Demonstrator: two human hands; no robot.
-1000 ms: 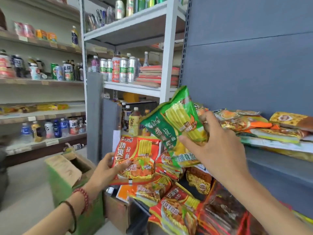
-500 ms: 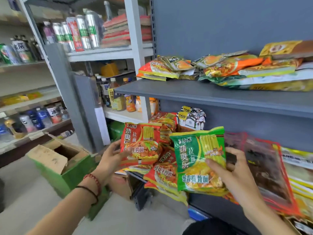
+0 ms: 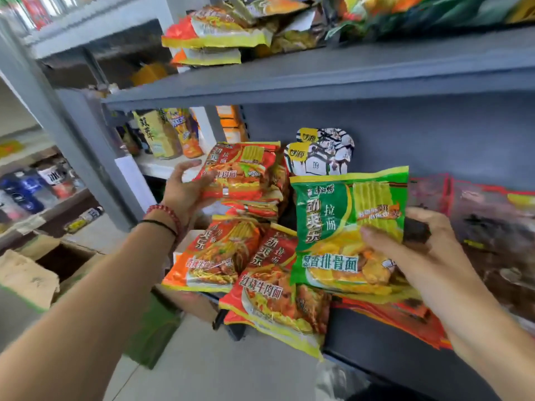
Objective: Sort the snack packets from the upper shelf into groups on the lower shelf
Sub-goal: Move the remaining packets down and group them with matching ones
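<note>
While left hand grips red packet, right hand holds green packet

The green packet hides the right hand's fingers; the left hand's fingertips vanish behind its red packet. The upper shelf packets run off the top edge, and the far-left bottles are too blurred to read.

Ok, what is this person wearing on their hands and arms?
No sleeves or gloves in view. By the left hand, the wrist carries a red beaded bracelet and a thin black band; the right hand and wrist wear nothing visible.
</note>
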